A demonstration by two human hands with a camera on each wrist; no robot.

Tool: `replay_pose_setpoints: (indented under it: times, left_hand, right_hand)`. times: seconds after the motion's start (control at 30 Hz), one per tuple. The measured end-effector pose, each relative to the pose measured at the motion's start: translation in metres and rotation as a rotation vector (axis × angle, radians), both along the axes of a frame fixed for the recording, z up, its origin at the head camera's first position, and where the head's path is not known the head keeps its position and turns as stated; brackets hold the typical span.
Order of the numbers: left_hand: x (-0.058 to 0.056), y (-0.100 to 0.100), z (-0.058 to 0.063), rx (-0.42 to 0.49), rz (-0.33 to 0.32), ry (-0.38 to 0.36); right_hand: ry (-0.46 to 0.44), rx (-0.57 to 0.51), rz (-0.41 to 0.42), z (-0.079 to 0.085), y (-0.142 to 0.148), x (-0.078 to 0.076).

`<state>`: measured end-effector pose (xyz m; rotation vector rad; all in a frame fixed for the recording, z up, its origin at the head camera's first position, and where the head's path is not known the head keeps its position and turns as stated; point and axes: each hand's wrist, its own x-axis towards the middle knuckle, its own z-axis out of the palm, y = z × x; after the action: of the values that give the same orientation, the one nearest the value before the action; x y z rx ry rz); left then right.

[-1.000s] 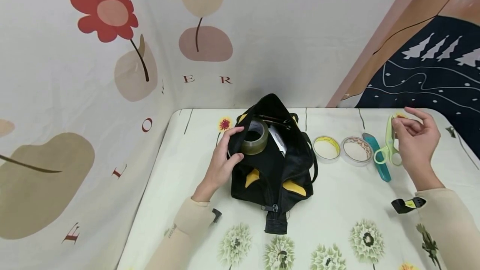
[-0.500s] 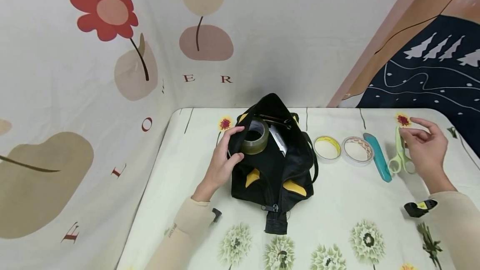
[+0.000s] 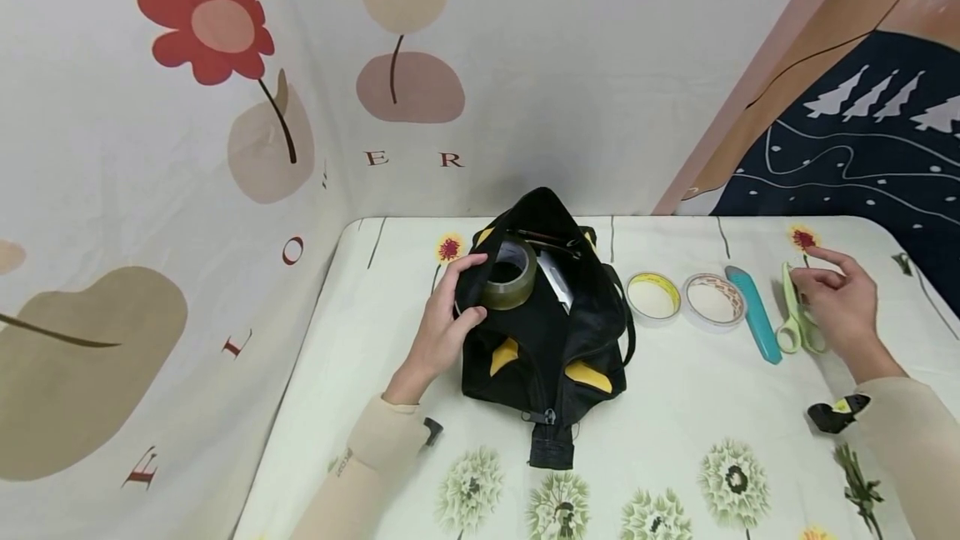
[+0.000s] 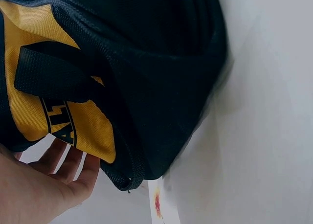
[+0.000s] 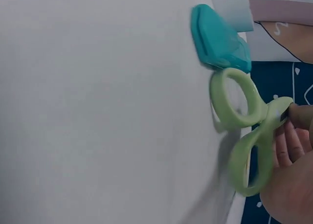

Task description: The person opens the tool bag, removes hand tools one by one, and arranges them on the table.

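Note:
My left hand (image 3: 438,327) grips the left edge of the black bag (image 3: 570,340), thumb outside and fingers at the rim of its wide mouth. In the left wrist view, fingers reach under the bag's yellow panel (image 4: 93,131). Inside the bag lie a roll of brownish clear tape (image 3: 517,290) and a silvery-white flat object (image 3: 555,283). My right hand (image 3: 843,307) pinches light green scissors (image 3: 791,302) by the blade end, handle loops pointing toward me and low over the table. Just left of them lies a long teal plastic tool (image 3: 754,315), resembling a box cutter.
Between the bag and the teal tool sit two tape rolls, one with a yellow core (image 3: 655,297) and one with a patterned core (image 3: 715,302). The bag's strap (image 3: 628,332) loops out at its right. A white flowered cloth (image 3: 660,440) covers the table; printed curtains (image 3: 570,107) hang behind.
My right hand has carried the scissors from over the teal tool to its right side and lower, shifting slightly left in the last half second. My left hand and the bag have stayed still.

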<state>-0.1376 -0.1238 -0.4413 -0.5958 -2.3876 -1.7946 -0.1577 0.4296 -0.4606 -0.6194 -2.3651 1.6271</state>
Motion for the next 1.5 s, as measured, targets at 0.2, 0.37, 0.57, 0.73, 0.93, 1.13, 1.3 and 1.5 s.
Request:
replay_pose_setpoints:
  times: [0.2,0.37,0.57,0.73,0.93,1.13,1.3,1.5]
  left_hand:
    - [0.000,0.000,0.000,0.003,0.001,-0.004]
    - [0.000,0.000,0.000,0.003,-0.003,0.004]
    - [0.001,0.000,0.002,0.002,-0.001,0.006]
    - [0.001,-0.001,0.003,0.008,0.011,0.007]
    - [0.000,0.000,0.002,0.004,0.008,0.006]
    - [0.000,0.000,0.001,0.002,0.002,0.005]
    - [0.000,-0.001,0.002,0.003,-0.002,0.005]
    - [0.000,-0.001,0.003,-0.012,-0.002,0.017]
  right_hand:
    - [-0.038,0.022,0.010,-0.008,0.000,-0.001]
    - [-0.092,0.096,0.035,-0.012,0.002,-0.003]
    - [-0.140,0.153,0.045,-0.013,0.001,-0.003]
    - [-0.112,0.129,0.062,-0.012,-0.002,-0.001]
    - [-0.101,0.103,0.074,-0.011,-0.002,0.004]
    - [-0.110,0.164,0.095,-0.009,-0.003,0.006]
    - [-0.127,0.245,0.098,-0.007,-0.006,0.006]
    - [-0.027,0.237,0.023,0.003,-0.016,0.005]
